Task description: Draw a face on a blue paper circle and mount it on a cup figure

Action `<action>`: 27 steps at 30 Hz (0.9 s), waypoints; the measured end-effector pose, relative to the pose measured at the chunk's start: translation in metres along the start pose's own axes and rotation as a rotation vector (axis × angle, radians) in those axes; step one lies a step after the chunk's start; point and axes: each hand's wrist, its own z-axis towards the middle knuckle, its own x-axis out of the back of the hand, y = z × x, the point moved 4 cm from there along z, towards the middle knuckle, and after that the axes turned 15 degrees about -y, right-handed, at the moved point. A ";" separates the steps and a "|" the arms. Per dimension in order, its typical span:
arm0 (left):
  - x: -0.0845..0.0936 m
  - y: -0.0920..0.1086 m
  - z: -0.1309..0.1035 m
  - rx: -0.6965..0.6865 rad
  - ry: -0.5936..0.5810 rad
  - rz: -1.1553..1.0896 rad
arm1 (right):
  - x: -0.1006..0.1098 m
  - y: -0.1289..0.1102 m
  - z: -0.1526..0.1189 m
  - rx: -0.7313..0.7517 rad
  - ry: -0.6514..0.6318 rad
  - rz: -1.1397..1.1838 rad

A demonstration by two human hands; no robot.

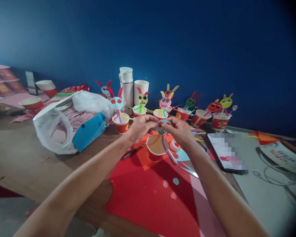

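Between my two hands is a light blue paper face (162, 129) with red eye pieces and a drawn mouth. My left hand (143, 127) pinches its left edge, while the fingers of my right hand (179, 129) are closed on its right side. Coloured strips run down from the face into a red paper cup (156, 154). The cup stands upright on orange paper (142, 159) laid over a large red sheet (148, 194). A black pen (131, 152) lies left of the cup; a roll of tape (175, 145) and scissors (190, 169) are on its right.
Several finished cup puppets (120, 122) line the wall side. A white thermos (126, 85) and stacked cups (141, 87) stand behind them. At left sits a plastic bag (54, 131) of pink paper; at right lie a phone (223, 151) and coiled cable (273, 172).
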 end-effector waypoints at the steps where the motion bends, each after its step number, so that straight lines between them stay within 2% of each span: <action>1: 0.000 0.000 0.000 0.014 -0.001 0.003 | 0.000 0.000 0.000 -0.002 0.004 0.005; 12: 0.002 -0.003 0.003 -0.027 0.025 0.131 | -0.002 -0.001 0.001 -0.005 0.011 0.009; 19: 0.002 -0.005 0.004 -0.103 0.003 0.238 | -0.002 0.000 0.001 0.023 -0.001 -0.025; 27: 0.000 -0.001 0.001 -0.026 -0.026 0.123 | -0.001 0.001 0.001 0.017 -0.008 -0.007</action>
